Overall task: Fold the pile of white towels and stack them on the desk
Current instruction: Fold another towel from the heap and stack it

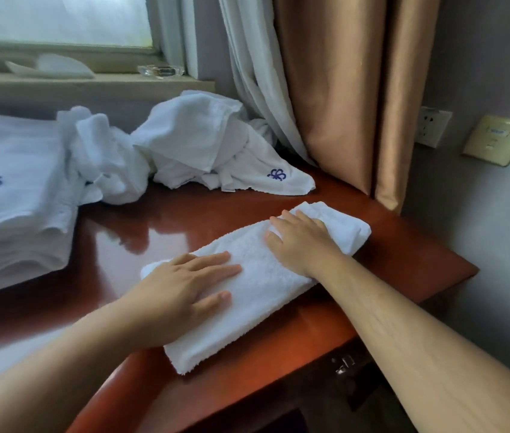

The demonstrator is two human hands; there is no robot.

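A folded white towel (pixel 256 295) lies as a long strip on the glossy red-brown desk (pixel 166 226), running from near the front edge toward the right. My left hand (pixel 185 285) presses flat on its near-left part, fingers straight. My right hand (pixel 303 242) presses flat on its far-right part. A crumpled pile of white towels (pixel 185 142) with a blue logo sits at the back of the desk. A stack of folded white towels (pixel 10 195) stands at the left.
A brown curtain (pixel 356 89) and a white sheer curtain (pixel 247 57) hang at the back right. The window sill holds a glass ashtray (pixel 160 71). Wall sockets (pixel 433 126) sit on the right. The desk's right edge (pixel 453 276) is close to the towel.
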